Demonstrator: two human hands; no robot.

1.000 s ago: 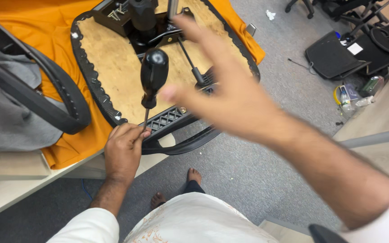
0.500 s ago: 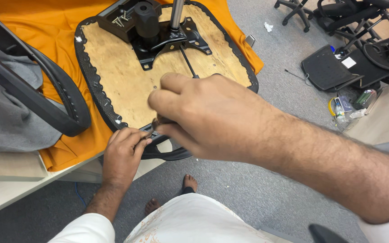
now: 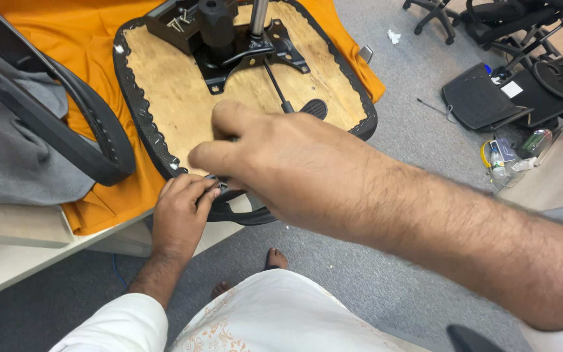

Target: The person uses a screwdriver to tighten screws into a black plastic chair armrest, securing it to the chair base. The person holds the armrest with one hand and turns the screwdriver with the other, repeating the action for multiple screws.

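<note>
An upturned office-chair seat (image 3: 164, 98) — bare plywood underside rimmed with stapled black fabric — lies on an orange cloth (image 3: 53, 26) over the table (image 3: 8, 261), its black metal tilt mechanism (image 3: 229, 39) at twelve o'clock. The left hand (image 3: 180, 212), at the seat's six o'clock rim, has its grip pinched on the black edge trim there. The right hand (image 3: 275, 169) hovers close above that spot, fingers curled together; what its grip holds, if anything, cannot be told. A grey chair back (image 3: 27, 130) lies at nine o'clock.
</note>
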